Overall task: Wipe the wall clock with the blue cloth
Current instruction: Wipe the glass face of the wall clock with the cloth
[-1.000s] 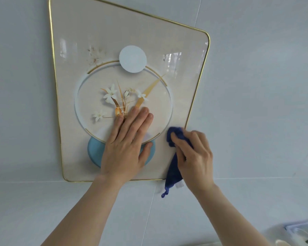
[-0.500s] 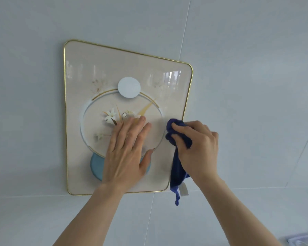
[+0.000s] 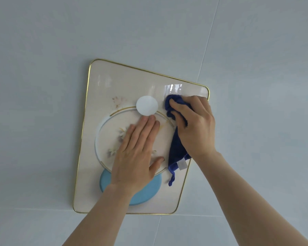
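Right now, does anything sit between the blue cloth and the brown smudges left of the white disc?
Yes. The raised white disc lies between the bunched blue cloth under the right hand and the brownish smudges; the left hand rests lower, clear of that path.

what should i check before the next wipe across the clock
1. Left hand flat on the clock, bracing it: ok.
2. Right hand gripping the blue cloth: ok.
3. Cloth bunched against the upper right of the clock face: ok.
4. Brownish specks left of the white disc not yet wiped: not ok.
5. Loose cloth tail clear of the clock hands: cannot tell, the left hand hides them.
6. Clock firmly mounted on the wall: cannot tell.
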Action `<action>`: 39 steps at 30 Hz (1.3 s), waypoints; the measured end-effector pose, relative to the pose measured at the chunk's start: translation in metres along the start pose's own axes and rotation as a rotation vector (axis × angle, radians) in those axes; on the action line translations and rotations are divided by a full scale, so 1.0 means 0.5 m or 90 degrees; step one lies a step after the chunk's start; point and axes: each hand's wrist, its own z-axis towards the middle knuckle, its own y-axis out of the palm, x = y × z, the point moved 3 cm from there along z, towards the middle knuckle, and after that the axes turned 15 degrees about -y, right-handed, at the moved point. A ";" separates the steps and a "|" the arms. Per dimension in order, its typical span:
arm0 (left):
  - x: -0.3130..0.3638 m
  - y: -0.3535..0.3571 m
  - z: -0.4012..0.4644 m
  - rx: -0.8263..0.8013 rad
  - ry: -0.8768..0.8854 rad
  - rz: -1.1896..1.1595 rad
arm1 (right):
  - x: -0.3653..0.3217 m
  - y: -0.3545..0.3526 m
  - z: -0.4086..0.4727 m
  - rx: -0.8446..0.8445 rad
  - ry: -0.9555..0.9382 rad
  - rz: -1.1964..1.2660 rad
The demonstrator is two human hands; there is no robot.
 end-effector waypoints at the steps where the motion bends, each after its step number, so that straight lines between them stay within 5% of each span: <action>1: -0.001 0.001 0.000 0.001 0.000 -0.003 | 0.007 -0.001 0.009 0.006 0.015 -0.002; 6: -0.004 0.000 -0.001 0.004 0.009 -0.005 | 0.003 0.008 0.029 0.064 0.127 -0.027; 19: -0.010 -0.007 0.001 0.005 0.008 -0.010 | -0.021 -0.029 -0.028 -0.110 -0.025 -0.055; 28: -0.003 -0.014 -0.002 -0.005 0.004 -0.016 | -0.009 -0.019 -0.020 0.001 0.198 -0.060; 34: 0.008 -0.025 -0.003 -0.020 -0.012 -0.054 | -0.043 -0.050 -0.113 -0.142 0.141 -0.063; 39: 0.007 -0.065 -0.005 -0.031 -0.005 -0.083 | -0.034 -0.077 -0.087 -0.206 0.255 0.026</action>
